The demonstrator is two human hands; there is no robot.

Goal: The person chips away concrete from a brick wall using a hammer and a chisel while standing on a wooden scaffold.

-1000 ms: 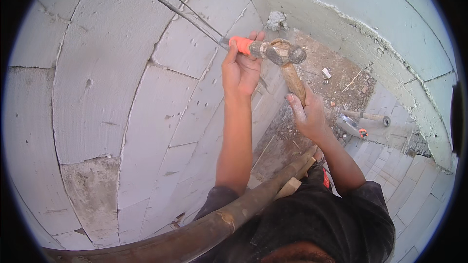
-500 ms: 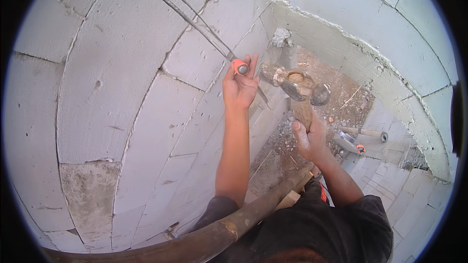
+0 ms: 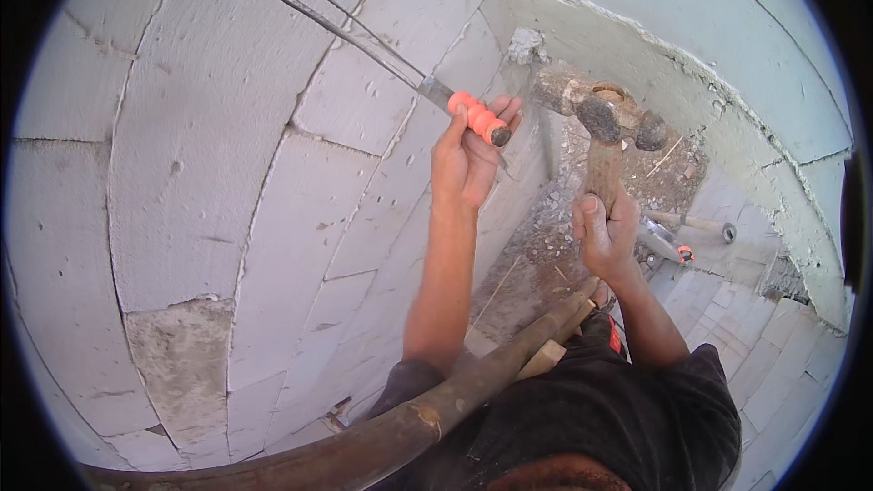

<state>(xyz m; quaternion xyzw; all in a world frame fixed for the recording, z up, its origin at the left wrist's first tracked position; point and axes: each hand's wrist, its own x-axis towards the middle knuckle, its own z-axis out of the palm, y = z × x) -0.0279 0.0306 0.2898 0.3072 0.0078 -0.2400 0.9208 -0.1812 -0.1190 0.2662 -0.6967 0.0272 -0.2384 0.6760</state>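
My left hand (image 3: 468,159) holds the orange ribbed grip of a chisel (image 3: 479,118), thumb on one side and fingers loosely behind it. The chisel's grey metal shank points toward the block wall, where its end meets two thin dark cables or rods (image 3: 341,29); I cannot tell whether they touch. A worn metal end shows at the butt of the grip. My right hand (image 3: 607,232) is wrapped around the wooden handle of a heavy hammer (image 3: 600,114). Its dusty, mortar-caked head is up beside the chisel's butt, apart from it.
A pale block wall (image 3: 205,182) rises on the left, another (image 3: 655,14) at far right. A bamboo pole (image 3: 382,432) crosses in front of my body, by a wood piece (image 3: 543,359). Below lie rubble (image 3: 546,264), a wooden-handled tool (image 3: 705,225) and an orange-ended metal tool (image 3: 664,241).
My left hand and the chisel have shifted right and slightly up, the grip now showing lengthwise. The hammer has moved right and up with my right hand, and the view has shifted slightly.
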